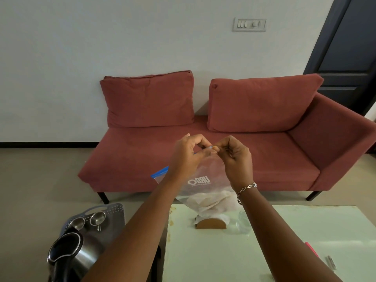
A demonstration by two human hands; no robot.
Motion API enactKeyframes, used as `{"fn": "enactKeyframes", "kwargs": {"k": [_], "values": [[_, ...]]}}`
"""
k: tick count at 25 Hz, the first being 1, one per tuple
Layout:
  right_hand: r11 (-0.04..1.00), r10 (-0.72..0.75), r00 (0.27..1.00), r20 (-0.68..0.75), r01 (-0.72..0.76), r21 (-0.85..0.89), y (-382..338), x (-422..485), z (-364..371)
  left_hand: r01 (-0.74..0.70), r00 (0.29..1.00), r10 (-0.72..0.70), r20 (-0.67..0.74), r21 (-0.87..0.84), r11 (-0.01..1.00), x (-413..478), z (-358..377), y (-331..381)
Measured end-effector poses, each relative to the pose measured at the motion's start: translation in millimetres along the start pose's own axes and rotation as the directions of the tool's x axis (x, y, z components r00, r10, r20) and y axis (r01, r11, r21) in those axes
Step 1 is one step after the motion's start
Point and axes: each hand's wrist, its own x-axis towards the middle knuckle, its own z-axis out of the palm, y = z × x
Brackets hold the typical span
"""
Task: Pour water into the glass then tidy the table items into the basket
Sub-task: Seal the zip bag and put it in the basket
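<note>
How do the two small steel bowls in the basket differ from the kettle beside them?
The steel bowls are small, shallow and open, lying farther back in the grey basket. The kettle is far larger and taller, with a black lid and handle, at the near end. Both are shiny metal and sit left of the table.

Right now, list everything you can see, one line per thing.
zip bag: 1, clear with blue seal, held up above table, white contents inside
napkin holder: 1, brown, table's far edge
glass: 1, clear, beside holder
table: 1, pale green
pink item: 1, table's right, partly hidden
metal item: 1, silver, table's right
basket: 1, grey, floor left
steel bowls: 2, in basket
kettle: 1, steel and black, in basket
sofa: 1, red
left hand: grip on bag top
right hand: grip on bag top
</note>
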Motion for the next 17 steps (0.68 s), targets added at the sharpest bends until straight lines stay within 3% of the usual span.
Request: {"fn": "enactKeyframes", "kwargs": {"k": [7, 13, 17], "values": [[0.996, -0.04, 0.999, -0.036, 0.037, -0.08, -2, -3, 1, 0.006, 0.996, -0.008, 0.083, 0.024, 1.0, 4, -4, 0], [0.996, -0.029, 0.95, -0.309, 0.001, -0.09, 8, 17, -33, 0.08, 0.989, -0.092, 0.12, 0.097, 0.992, 6, -28, -23], [0.997, 0.01, 0.925, -0.379, -0.037, -0.066, 11, 25, -50, 0.12, 0.974, -0.146, 0.171, 0.154, 0.981, 9, -43, -32]]}}
